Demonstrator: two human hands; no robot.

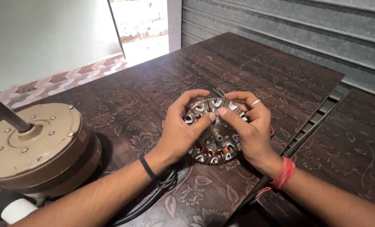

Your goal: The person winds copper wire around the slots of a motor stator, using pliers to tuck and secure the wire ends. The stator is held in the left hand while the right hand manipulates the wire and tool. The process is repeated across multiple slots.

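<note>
Dark floral table [246,63] carried a heavy-looking stator [215,141] (copper windings probably fragile), left hand [180,132] and right hand [247,132] clasped about its rim from nine and three o'clock.

You are in a small repair shop for electrical appliances. Your table [280,80] of dark floral-patterned wood carries a beige ceiling-fan motor housing [36,147] and a wound stator [215,143] with copper coils. A corrugated metal roller shutter [288,33] closes one side, beside an open doorway [141,25] to the street.

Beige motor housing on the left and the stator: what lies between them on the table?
In the head view, only the left hand and its forearm cross that stretch; otherwise bare patterned tabletop.
</note>
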